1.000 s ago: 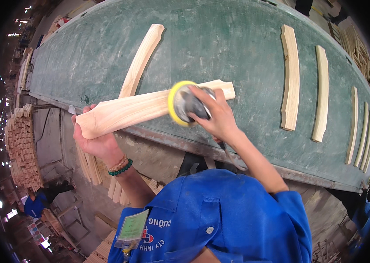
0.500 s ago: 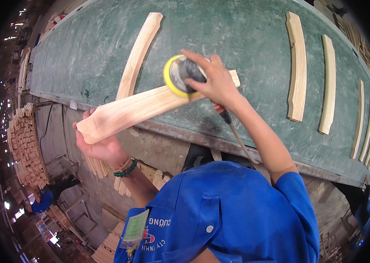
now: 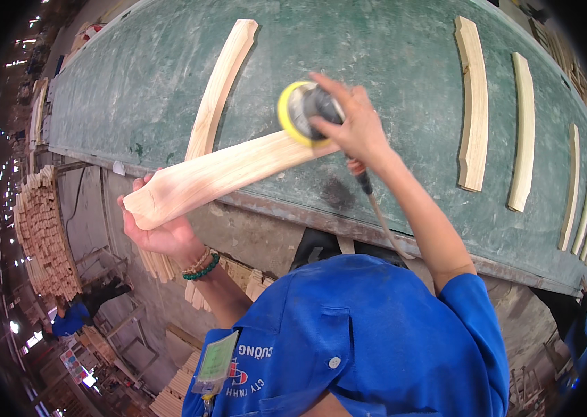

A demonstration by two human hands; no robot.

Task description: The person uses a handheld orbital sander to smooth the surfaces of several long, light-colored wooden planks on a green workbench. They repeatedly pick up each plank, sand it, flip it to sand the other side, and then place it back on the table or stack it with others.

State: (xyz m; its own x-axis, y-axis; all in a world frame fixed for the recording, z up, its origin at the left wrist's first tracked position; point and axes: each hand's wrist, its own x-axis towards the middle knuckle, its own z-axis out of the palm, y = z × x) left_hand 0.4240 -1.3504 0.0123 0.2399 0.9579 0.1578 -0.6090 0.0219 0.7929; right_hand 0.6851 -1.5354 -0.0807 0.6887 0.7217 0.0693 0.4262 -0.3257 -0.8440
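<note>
My left hand [image 3: 163, 233] grips the near left end of a pale wooden slat [image 3: 224, 170], which slants up to the right over the table's front edge. My right hand [image 3: 354, 125] is wrapped round an orbital sander [image 3: 302, 115] with a yellow pad and a dark body. The sander is tilted, its pad's lower edge at the slat's upper right part. Sander and hand cover the slat's far end. A hose [image 3: 382, 221] hangs from the sander toward my body.
The green-topped table [image 3: 391, 62] carries another curved slat [image 3: 220, 87] on the left, and a thick slat [image 3: 473, 104], a thinner slat [image 3: 523, 132] and several narrow ones on the right. Wooden pieces are stacked [image 3: 45, 236] at far left. People are at both sides.
My right hand and the sander have moved right along the slat, toward its far end. The left hand and the slat have barely shifted.
</note>
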